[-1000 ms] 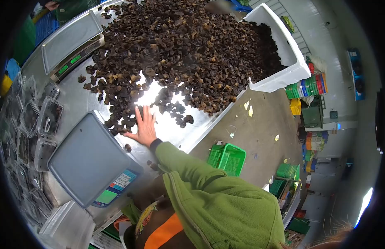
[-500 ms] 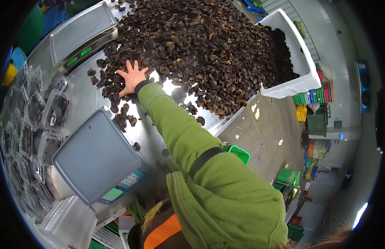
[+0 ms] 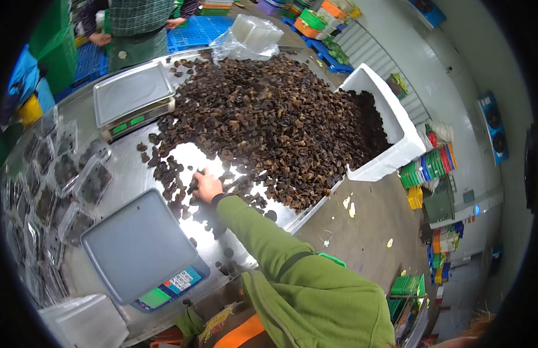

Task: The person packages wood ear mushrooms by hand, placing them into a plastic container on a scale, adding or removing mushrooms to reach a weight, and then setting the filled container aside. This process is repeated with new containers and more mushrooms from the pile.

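Observation:
My right hand point(image 3: 208, 186), in a green sleeve, is low over the steel table at the near left edge of a large heap of dark wood ear mushrooms point(image 3: 269, 116). Its fingers are curled together against a few dark pieces. Loose pieces lie around it on the bare metal. A grey-topped scale point(image 3: 141, 243) with a keypad and lit green display stands just left of my forearm. My left hand is out of view; only a bit of green cloth point(image 3: 189, 322) shows low down on that side.
Clear plastic boxes point(image 3: 93, 181) with dark contents crowd the left side, near stacked clear plastic point(image 3: 86, 322). A second scale point(image 3: 132, 93) stands farther back. A white foam box point(image 3: 385, 156) lies tipped at the heap's right. Across the table is another person's hand point(image 3: 99, 39).
My right hand has gone from spread flat on the mushrooms to curled fingers. The view has shifted upward, bringing the far table edge and another person into sight.

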The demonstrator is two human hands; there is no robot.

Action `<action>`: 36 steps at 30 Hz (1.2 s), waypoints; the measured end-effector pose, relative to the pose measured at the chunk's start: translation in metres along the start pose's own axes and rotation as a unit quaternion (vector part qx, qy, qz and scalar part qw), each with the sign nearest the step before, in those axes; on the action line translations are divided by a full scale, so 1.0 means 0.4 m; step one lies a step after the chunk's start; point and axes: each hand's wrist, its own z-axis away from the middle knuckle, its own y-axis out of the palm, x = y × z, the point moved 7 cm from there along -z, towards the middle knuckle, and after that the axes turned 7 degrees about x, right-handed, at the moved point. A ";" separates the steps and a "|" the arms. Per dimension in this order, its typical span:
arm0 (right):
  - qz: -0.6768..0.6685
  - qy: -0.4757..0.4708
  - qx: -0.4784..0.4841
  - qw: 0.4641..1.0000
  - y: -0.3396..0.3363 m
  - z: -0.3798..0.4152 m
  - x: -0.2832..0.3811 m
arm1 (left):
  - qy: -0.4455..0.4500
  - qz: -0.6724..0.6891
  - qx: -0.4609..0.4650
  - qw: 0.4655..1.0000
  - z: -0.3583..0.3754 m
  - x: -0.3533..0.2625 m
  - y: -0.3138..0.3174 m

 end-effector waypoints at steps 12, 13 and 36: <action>-0.037 -0.088 0.028 0.995 0.009 0.017 -0.021 | 0.145 -0.002 -0.061 0.987 0.052 -0.065 0.047; -0.002 -0.080 -0.010 0.997 -0.004 0.019 -0.028 | 0.144 0.020 -0.063 0.987 0.053 -0.089 0.034; -0.604 -0.067 -0.132 0.783 -0.253 0.102 0.060 | 0.455 0.190 0.058 0.868 0.194 -0.739 0.325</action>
